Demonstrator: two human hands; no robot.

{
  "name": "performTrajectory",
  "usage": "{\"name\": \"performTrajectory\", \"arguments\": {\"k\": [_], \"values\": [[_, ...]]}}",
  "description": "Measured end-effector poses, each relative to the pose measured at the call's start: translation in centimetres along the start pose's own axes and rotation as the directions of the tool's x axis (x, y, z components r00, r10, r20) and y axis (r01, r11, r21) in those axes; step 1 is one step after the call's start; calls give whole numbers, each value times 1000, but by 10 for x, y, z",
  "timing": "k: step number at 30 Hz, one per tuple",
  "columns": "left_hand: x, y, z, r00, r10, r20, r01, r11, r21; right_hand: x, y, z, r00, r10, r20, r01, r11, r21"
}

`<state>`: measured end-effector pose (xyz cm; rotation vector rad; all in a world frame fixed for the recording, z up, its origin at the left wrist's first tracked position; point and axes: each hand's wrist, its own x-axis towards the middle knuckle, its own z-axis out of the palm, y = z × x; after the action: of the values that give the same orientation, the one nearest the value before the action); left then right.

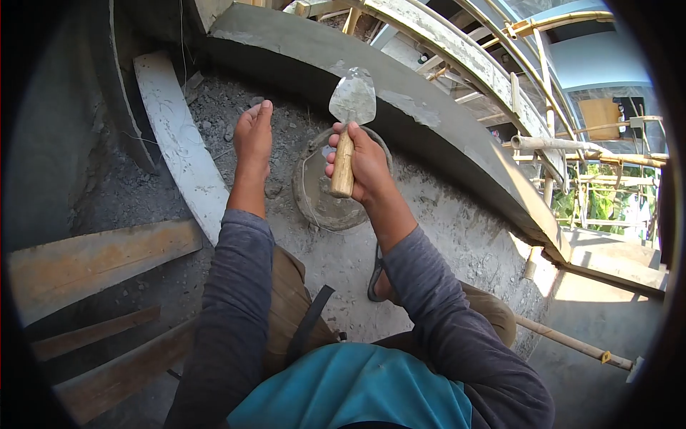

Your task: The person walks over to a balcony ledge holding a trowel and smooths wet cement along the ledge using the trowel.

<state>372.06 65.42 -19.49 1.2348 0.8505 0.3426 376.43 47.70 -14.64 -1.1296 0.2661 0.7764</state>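
floor (336, 268): grey, dusty | round bucket (304, 206) | loose rubble (212, 121)

Low, curved wall of smooth grey cement (464, 139) crosses the area; paler patches noted along its top. Floor of rough grey concrete (457, 207), dusty and stained, with loose grey rubble (214, 125) at the upper left. Tall, dark grey plastered wall (53, 143) at far left. Wide, rust-brown plank (107, 261) below it, two narrower ones beneath. Beyond the curved wall: yellowish bamboo scaffolding (564, 145) and leafy green foliage (597, 194). Direct sunlight strikes the right side; the left lies in shade.
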Motion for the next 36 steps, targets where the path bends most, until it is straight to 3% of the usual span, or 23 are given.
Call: {"name": "performTrajectory", "arguments": {"k": [3, 11, 15, 20, 22, 24, 30, 36], "values": [[-1, 2, 2, 1000, -14, 0, 14, 1000, 15, 4, 5, 4, 999, 28, 24, -28, 999, -24], [3, -1, -4, 1000, -13, -11, 14, 1000, 6, -8, -3, -31, 972, -77, -221, 99, 991, 88], [2, 0, -3, 1000, -12, -15, 12, 1000, 12, -6, 0, -27, 998, -24, -67, 28, 997, 73], [-1, 4, -4, 1000, -25, -14, 25, 1000, 11, -7, 8, -31, 997, 3, -78, 2, 998, 67], [-3, 5, -5, 1000, -9, -12, 9, 1000, 5, -11, 5, -38, 978, -57, -203, 77, 993, 91], [-1, 3, -5, 1000, -8, -16, 8, 1000, 2, -13, 1, -40, 973, -77, -217, 96, 992, 77], [-2, 4, 0, 1000, -16, -11, 16, 1000, 18, 0, -2, -11, 1000, -11, -26, 11, 1000, -22], [0, 4, -5, 999, -29, -18, 30, 999, 34, -4, 5, -38, 998, -6, -59, 11, 997, 82]]}}
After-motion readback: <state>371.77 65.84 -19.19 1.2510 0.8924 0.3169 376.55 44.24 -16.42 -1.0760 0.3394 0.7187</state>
